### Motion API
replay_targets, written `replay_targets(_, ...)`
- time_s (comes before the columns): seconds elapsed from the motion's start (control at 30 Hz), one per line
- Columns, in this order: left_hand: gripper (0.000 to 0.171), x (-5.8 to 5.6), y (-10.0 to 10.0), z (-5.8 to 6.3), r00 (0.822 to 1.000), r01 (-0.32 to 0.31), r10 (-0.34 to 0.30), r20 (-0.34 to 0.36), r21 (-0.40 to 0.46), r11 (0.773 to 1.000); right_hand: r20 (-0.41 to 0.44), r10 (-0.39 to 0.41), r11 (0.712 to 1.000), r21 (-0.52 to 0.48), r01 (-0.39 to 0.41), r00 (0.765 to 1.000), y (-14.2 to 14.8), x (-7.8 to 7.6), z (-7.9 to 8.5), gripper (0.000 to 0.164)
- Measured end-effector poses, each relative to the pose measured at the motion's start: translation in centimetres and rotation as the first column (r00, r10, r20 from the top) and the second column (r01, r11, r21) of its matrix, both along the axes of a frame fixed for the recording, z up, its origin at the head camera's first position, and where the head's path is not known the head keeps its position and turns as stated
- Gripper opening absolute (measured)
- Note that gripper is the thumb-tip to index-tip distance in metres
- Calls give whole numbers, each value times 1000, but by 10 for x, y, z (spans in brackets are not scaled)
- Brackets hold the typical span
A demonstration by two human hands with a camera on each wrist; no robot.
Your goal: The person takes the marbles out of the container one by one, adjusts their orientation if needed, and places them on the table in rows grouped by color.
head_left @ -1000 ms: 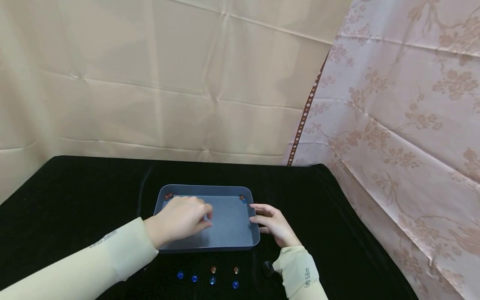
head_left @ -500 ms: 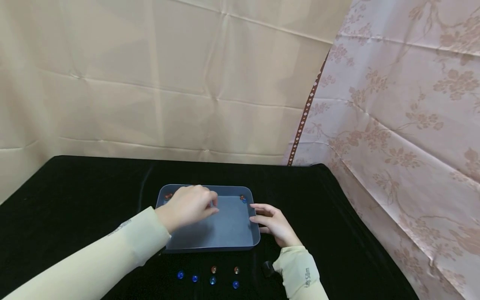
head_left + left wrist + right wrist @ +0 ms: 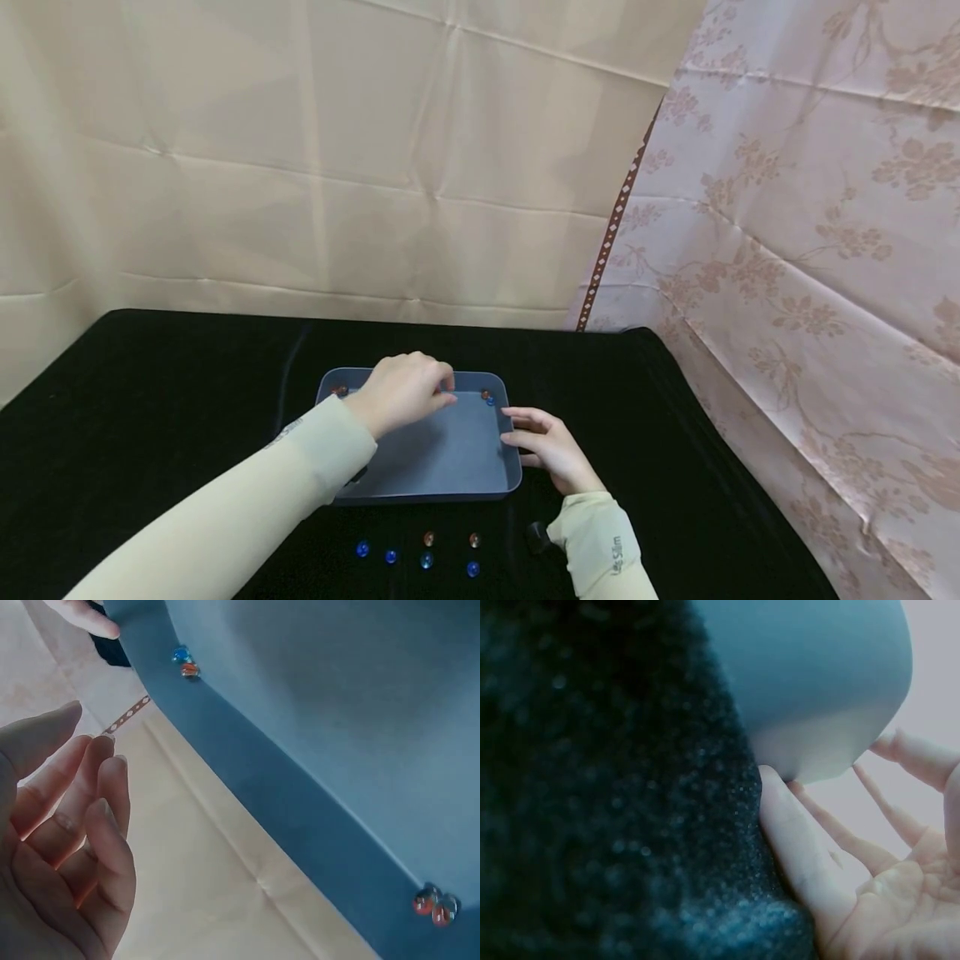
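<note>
A blue-grey tray [image 3: 442, 467] lies on the black cloth. Over its far side is my left hand [image 3: 408, 392], palm down and raised off the floor of the tray. In the left wrist view that hand [image 3: 75, 817] has loosely bent fingers, with nothing seen between thumb and fingertips. Orange-and-blue marbles [image 3: 487, 397] sit in the far right corner, and reddish marbles [image 3: 341, 391] in the far left corner. My right hand [image 3: 551, 446] rests against the tray's right wall, its fingers extended; the right wrist view shows fingertips at the tray's outer corner [image 3: 817, 742].
Several blue and amber marbles lie on the cloth before the tray, among them a blue marble [image 3: 363, 549] and an amber marble [image 3: 475, 540]. A small dark object [image 3: 537, 537] is at the right wrist. Beige curtain [image 3: 360, 167] and floral curtain [image 3: 787, 208] stand behind and right.
My left hand has moved forward and to the right across the tray, from its near left part to above its far side. The right hand and the marbles have stayed in place.
</note>
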State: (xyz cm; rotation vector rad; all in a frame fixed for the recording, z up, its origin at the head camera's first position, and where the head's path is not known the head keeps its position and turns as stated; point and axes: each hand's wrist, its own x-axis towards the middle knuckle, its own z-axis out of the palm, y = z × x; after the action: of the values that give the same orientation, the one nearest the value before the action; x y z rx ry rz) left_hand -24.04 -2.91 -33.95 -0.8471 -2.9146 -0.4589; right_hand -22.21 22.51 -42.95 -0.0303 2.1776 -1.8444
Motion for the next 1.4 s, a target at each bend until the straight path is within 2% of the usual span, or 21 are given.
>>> replay_targets(0.23,16,-11,9,-6,999,-50,50,0,9,999,-1,3,1000,-8,-3,1000,0,0,0,46)
replay_targets(0.53,21,-18,28,-10,998,-59,58,37,27,998,1,-6,1000,-9,6,1000,0,-1,-1,47)
replay_targets(0.97,24,-29,43,-31,993,-105,102,59,50,993,-11,-1,1000,-11,1,1000,0,-1,-1,46)
replay_targets(1.4,30,-35,58,-40,978,-128,116,172,62,990,-19,1,1000,-13,-1,1000,1,-1,-2,47)
